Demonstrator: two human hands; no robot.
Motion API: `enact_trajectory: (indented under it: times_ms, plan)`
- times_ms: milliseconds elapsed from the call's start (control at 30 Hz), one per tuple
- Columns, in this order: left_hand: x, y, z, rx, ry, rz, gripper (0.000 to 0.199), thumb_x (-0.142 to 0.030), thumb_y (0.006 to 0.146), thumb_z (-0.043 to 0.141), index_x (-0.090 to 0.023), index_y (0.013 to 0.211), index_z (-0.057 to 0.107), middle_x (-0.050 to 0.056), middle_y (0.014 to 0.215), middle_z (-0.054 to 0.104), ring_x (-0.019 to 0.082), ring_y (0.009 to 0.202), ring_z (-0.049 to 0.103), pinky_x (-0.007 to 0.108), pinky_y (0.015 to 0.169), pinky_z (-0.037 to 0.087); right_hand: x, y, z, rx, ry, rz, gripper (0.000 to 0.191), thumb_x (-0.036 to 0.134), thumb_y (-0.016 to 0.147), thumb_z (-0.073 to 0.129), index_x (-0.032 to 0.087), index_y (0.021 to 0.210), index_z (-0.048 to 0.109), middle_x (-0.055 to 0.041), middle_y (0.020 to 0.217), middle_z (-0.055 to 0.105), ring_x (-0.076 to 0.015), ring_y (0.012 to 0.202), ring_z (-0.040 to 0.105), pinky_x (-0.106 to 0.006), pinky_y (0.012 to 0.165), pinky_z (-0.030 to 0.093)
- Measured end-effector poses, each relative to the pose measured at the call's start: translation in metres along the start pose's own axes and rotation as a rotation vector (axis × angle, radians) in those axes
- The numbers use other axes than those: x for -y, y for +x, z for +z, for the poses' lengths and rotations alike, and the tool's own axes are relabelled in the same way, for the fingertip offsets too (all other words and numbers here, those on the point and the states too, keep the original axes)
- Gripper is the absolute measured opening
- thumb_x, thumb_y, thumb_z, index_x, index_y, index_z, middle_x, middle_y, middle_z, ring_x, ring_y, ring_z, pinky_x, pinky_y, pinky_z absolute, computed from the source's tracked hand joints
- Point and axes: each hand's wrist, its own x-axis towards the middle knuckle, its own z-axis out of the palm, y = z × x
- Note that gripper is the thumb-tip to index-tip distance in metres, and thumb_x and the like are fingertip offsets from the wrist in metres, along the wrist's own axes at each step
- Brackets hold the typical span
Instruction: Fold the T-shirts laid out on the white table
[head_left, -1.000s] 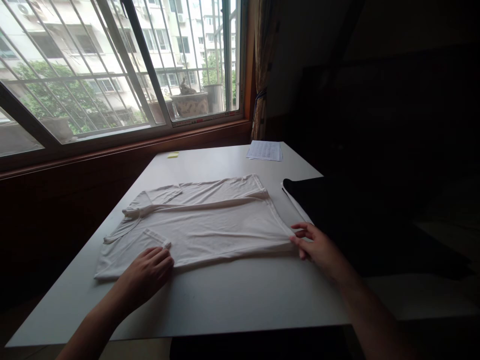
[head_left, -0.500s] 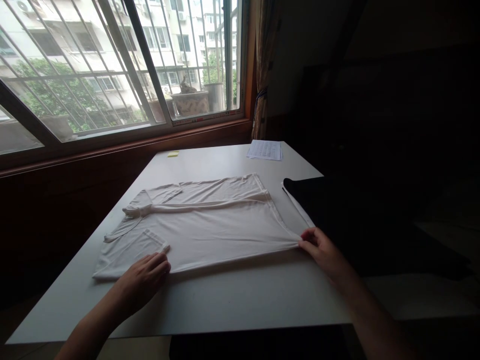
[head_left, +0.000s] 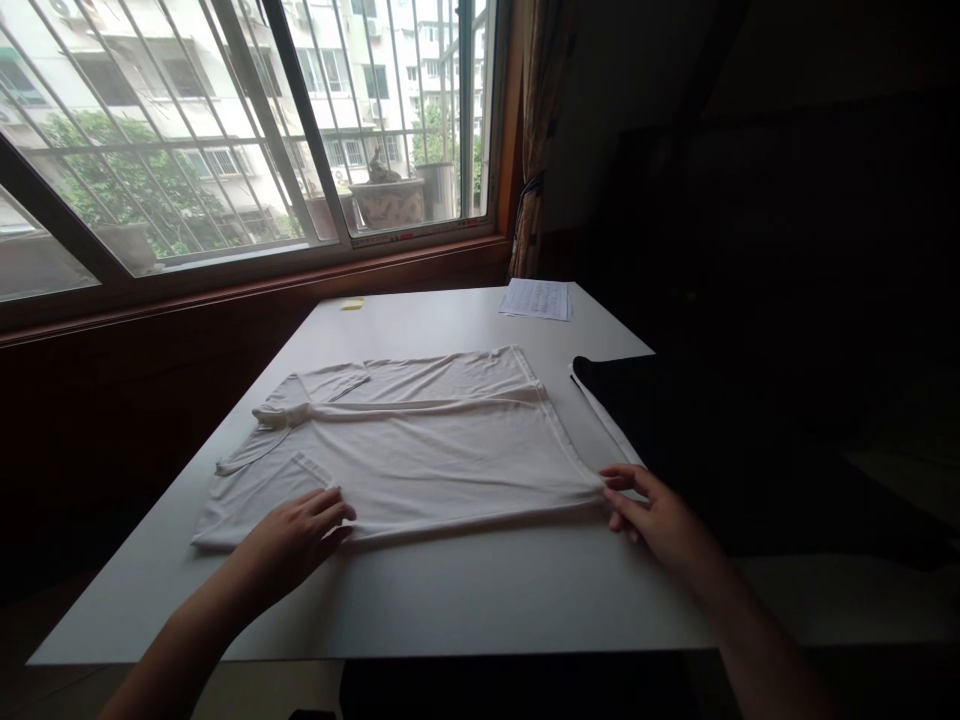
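Note:
A white T-shirt lies spread on the white table, its collar toward the left and its hem toward the right. A raised fold runs lengthwise along its middle. My left hand rests by the near sleeve and side edge, thumb and fingers apart, holding nothing. At the near corner of the hem is my right hand, with fingers spread and their tips next to the cloth or lightly touching it.
Dark cloth with a pale edge lies at the table's right side. Paper sheets and a yellow sticky note are at the far edge. A barred window and a tied curtain stand beyond.
Both hands have loosened their hold on the T-shirt, and their fingers have spread. The near hem corner lies flatter. The view has shifted slightly.

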Motion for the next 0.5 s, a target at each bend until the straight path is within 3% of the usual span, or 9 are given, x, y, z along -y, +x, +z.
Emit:
enact_trajectory:
  times_ms: [233, 500]
  plan:
    - [-0.013, 0.013, -0.006, 0.045, 0.011, 0.064, 0.016, -0.021, 0.099, 0.052, -0.024, 0.091, 0.065, 0.003, 0.091, 0.065, 0.017, 0.081, 0.061, 0.027, 0.07, 0.046, 0.005, 0.0, 0.003, -0.032, 0.209, 0.069, 0.044, 0.047, 0.074, 0.078, 0.021, 0.103, 0.059, -0.005, 0.099, 0.064, -0.0209, 0.071, 0.072, -0.034, 0.064, 0.061]
    - [-0.016, 0.004, -0.014, 0.169, -0.102, 0.015, 0.013, -0.013, 0.092, 0.052, -0.022, 0.086, 0.059, 0.003, 0.093, 0.061, 0.015, 0.079, 0.058, 0.023, 0.07, 0.047, 0.011, -0.006, 0.004, -0.086, 0.268, 0.102, 0.043, 0.045, 0.069, 0.081, 0.022, 0.093, 0.054, -0.0019, 0.092, 0.064, -0.0193, 0.065, 0.072, -0.033, 0.06, 0.061]
